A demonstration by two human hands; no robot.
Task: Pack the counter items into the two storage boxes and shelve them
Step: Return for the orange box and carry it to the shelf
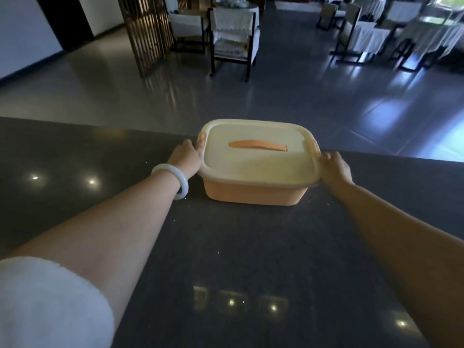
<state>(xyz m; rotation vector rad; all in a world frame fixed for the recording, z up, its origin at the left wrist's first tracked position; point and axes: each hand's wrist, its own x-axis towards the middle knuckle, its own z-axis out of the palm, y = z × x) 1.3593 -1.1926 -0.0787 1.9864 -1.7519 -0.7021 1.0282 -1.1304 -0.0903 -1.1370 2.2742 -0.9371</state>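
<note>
An orange storage box point(253, 193) with a cream lid point(258, 156) and an orange handle point(257, 144) lying flat on the lid stands on the dark counter point(226, 259), near its far edge. The lid is on the box. My left hand point(187, 156) grips the box's left side at the orange clip. My right hand point(335, 168) holds the right side at the lid's rim. A white bangle point(175, 179) sits on my left wrist. Only one box is in view.
Beyond the counter's far edge lies a glossy dark floor point(301, 91). Chairs with white covers point(233, 36) stand at the back centre, with more at the back right point(376, 33). A wooden lattice screen point(148, 28) is at the back left.
</note>
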